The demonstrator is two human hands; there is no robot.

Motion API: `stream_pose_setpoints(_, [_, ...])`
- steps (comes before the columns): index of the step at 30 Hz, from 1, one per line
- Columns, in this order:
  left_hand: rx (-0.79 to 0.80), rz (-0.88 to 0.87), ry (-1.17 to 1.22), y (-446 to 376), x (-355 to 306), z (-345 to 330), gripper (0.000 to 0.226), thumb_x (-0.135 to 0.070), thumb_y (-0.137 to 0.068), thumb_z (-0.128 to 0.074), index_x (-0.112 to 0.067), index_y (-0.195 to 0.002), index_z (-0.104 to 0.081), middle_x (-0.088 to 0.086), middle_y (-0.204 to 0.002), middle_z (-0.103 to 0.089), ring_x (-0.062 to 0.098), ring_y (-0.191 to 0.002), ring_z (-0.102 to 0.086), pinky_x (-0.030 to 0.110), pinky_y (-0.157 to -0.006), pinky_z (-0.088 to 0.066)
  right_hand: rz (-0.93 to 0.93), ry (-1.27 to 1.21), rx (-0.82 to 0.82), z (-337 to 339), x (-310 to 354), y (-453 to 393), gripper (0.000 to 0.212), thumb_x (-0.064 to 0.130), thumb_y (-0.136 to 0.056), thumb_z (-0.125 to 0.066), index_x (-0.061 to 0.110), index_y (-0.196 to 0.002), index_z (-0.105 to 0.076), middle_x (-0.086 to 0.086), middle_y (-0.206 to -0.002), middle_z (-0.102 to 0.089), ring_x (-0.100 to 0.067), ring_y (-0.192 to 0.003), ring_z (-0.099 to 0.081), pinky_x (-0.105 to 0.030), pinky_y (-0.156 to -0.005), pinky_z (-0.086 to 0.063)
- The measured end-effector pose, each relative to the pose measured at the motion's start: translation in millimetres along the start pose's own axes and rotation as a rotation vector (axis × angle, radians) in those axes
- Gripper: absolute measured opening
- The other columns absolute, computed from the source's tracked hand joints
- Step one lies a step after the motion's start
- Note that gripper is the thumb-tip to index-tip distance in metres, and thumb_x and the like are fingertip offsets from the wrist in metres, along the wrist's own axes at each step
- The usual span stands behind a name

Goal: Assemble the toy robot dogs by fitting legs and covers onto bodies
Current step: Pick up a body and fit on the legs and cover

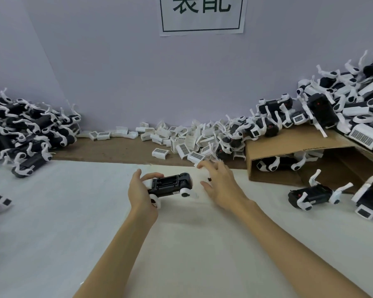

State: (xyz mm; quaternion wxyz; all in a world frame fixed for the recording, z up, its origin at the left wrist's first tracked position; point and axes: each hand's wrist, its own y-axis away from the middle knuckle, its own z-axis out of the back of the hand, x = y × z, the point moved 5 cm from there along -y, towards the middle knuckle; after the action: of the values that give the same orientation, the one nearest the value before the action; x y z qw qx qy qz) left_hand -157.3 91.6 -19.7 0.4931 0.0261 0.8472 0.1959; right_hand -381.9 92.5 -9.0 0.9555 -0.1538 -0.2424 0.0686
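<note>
Holding the black body [170, 184] belly-up in your left hand [140, 191], you had its thumb and fingers curled round the left end, so the open compartment faced you and the leg sockets on the right end stayed free. That grip looked chosen to brace the body against a push from the other side. A white leg [188, 193] already sat at the near right corner, and white showed at the left end under your fingers.

Your right hand [219, 183] hung just right of the body, not touching it, fingers loosely spread. Something white [199, 164] showed at the fingertips, likely a leg, but blur kept me from telling whether you had hold of it. A small dark bit [209, 179] sat by the palm.

You worked over the white sheet [73, 222], which gave plenty of flat room toward you and to the left. Beyond it lay the brown strip [116, 150] with loose white covers [181, 136] heaped against the wall, close enough to reach. Finished dogs [24, 132] were piled at the far left, and more spilled over the cardboard box [289, 147] on the right, whose near edge stood near your right wrist and narrowed any sweep that way.
</note>
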Motion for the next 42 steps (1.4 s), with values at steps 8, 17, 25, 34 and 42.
stream_pose_setpoints(8, [0.097, -0.067, -0.218, 4, 16, -15, 0.07, -0.049, -0.109, -0.04, -0.019, -0.055, -0.073, 0.01, -0.082, -0.08, 0.028, -0.074, -0.072, 0.034, -0.066, -0.047, -0.09, -0.357, -0.236, 35, -22, 71, 0.044, 0.033, -0.095, -0.075, 0.037, -0.127, -0.045, 0.015, -0.11, -0.059, 0.003, -0.096, -0.058, -0.008, -0.077, -0.044])
stream_pose_setpoints(17, [0.228, -0.129, -0.39, 18, 26, -31, 0.074, -0.073, -0.105, -0.034, -0.024, -0.066, -0.074, 0.002, -0.084, -0.075, 0.022, -0.077, -0.062, 0.028, -0.053, -0.031, -0.097, -0.63, -0.202, 43, -13, 83, 0.044, 0.027, -0.091, -0.081, 0.034, -0.121, -0.049, 0.016, -0.116, -0.071, -0.008, -0.105, -0.069, -0.02, -0.09, -0.052])
stream_pose_setpoints(25, [0.393, -0.335, -0.495, 37, 32, -48, 0.068, -0.069, -0.106, -0.039, -0.015, -0.084, -0.074, 0.012, -0.097, -0.078, 0.037, -0.091, -0.071, 0.034, -0.068, -0.051, 0.047, -0.36, -0.261, 48, 5, 90, 0.062, 0.058, -0.082, -0.075, 0.029, -0.136, -0.065, 0.009, -0.109, -0.058, -0.006, -0.103, -0.056, -0.009, -0.085, -0.041])
stream_pose_setpoints(34, [0.514, -0.537, -0.482, 58, 28, -60, 0.056, -0.06, -0.109, -0.041, -0.018, -0.096, -0.075, 0.009, -0.095, -0.074, 0.017, -0.085, -0.077, 0.022, -0.057, -0.054, 0.253, 0.009, -0.276, 38, 31, 92, 0.063, 0.06, -0.094, -0.061, 0.018, -0.142, -0.062, 0.004, -0.125, -0.063, -0.02, -0.118, -0.055, -0.04, -0.098, -0.048])
stream_pose_setpoints(42, [0.738, -0.501, -0.674, 59, 35, -61, 0.057, -0.071, -0.089, -0.057, -0.039, -0.135, -0.053, -0.015, -0.11, -0.065, 0.017, -0.097, -0.072, 0.031, -0.083, -0.058, 0.135, 0.119, -0.181, 33, 24, 90, 0.055, 0.01, -0.087, -0.076, 0.015, -0.139, -0.057, 0.001, -0.133, -0.062, -0.022, -0.124, -0.056, -0.034, -0.105, -0.043])
